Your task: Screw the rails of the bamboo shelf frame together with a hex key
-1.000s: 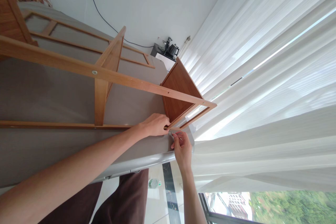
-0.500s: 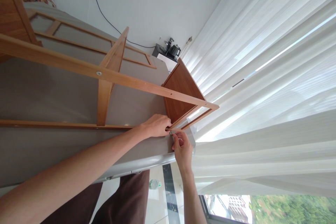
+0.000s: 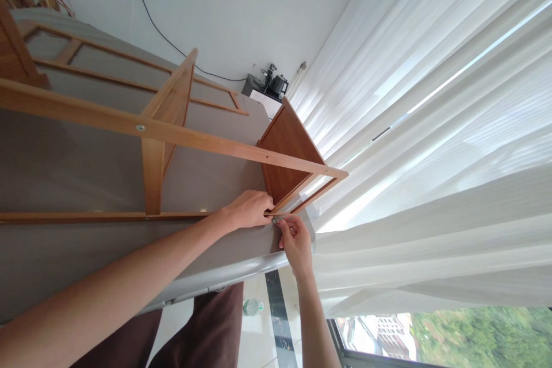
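A wooden shelf rack (image 3: 202, 137) lies on its side on the grey surface. My left hand (image 3: 249, 208) is closed round its lower rail near the right end, at the corner by the end shelf board (image 3: 288, 146); some fingers are hidden behind the wood. Just right of it, my right hand (image 3: 295, 238) pinches a small metal piece (image 3: 276, 220) against the outer side of that rail. The piece is too small to name exactly. A metal fastener (image 3: 140, 127) shows in the upper rail, where a middle shelf board (image 3: 177, 92) joins it.
Behind the rack, a wooden ladder-like frame (image 3: 142, 87) lies flat. A dark kettle (image 3: 278, 85) stands on a small cabinet at the back. White curtains (image 3: 414, 126) hang on the right. A plastic bottle (image 3: 250, 307) is on the floor below the surface's front edge.
The whole view has shifted slightly, so the rack and hands sit further left. Both hands keep their places at the rail's end, with the right still pinching the metal piece.
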Action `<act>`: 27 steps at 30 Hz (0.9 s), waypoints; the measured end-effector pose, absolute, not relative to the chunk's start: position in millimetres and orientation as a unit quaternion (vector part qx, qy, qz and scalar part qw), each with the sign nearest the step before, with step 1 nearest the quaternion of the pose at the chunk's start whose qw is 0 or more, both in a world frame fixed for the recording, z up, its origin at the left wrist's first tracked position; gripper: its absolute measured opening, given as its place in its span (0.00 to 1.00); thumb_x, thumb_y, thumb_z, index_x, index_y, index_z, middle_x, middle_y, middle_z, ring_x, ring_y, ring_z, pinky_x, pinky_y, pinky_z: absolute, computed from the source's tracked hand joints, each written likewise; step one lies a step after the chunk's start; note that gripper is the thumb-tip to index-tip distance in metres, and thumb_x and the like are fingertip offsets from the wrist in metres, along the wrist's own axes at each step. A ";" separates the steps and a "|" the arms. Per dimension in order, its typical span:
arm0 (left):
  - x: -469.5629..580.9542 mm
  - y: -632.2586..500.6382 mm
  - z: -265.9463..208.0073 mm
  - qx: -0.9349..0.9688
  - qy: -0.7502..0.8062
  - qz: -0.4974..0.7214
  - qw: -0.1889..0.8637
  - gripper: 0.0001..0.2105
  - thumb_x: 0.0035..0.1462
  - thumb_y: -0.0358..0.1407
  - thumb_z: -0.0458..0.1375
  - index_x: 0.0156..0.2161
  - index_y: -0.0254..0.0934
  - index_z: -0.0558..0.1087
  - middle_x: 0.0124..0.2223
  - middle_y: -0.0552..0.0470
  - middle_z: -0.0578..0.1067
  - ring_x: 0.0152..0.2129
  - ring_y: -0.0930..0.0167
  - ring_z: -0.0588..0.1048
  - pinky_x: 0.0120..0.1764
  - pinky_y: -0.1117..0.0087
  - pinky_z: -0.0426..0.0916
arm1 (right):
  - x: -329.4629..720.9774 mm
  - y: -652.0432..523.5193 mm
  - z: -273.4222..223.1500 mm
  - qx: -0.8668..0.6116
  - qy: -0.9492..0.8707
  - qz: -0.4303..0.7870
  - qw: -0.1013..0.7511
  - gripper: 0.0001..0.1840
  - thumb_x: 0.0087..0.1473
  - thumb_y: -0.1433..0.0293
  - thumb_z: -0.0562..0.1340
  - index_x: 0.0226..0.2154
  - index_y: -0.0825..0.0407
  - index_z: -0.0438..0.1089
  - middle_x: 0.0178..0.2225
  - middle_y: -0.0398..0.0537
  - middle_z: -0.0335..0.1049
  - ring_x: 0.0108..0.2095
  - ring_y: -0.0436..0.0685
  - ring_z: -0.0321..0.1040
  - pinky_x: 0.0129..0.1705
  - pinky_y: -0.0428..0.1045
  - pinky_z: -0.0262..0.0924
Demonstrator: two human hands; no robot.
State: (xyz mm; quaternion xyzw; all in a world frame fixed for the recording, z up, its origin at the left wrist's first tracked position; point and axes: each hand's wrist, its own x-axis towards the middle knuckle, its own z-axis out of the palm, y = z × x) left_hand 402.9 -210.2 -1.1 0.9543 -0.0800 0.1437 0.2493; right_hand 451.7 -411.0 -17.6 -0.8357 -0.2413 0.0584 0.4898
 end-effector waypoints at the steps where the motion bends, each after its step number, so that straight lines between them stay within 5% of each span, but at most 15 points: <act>1: 403.0 -210.2 -1.1 0.955 -0.080 0.143 0.249 0.08 0.57 0.36 0.60 0.28 0.39 0.78 0.36 0.51 0.82 0.33 0.66 0.79 0.32 0.69 0.64 | 452.0 -411.9 -17.8 -0.833 -0.240 0.062 0.494 0.21 0.60 0.47 0.60 0.36 0.48 0.66 0.26 0.42 0.73 0.17 0.51 0.64 0.18 0.46 0.56; 27: 405.6 -210.4 -7.2 0.953 -0.078 0.152 0.250 0.07 0.56 0.36 0.60 0.29 0.40 0.79 0.35 0.51 0.82 0.33 0.66 0.79 0.32 0.70 0.66 | 438.9 -408.8 -29.8 -0.868 -0.310 -0.110 0.373 0.17 0.67 0.54 0.55 0.36 0.48 0.70 0.26 0.41 0.73 0.19 0.51 0.63 0.26 0.46 0.54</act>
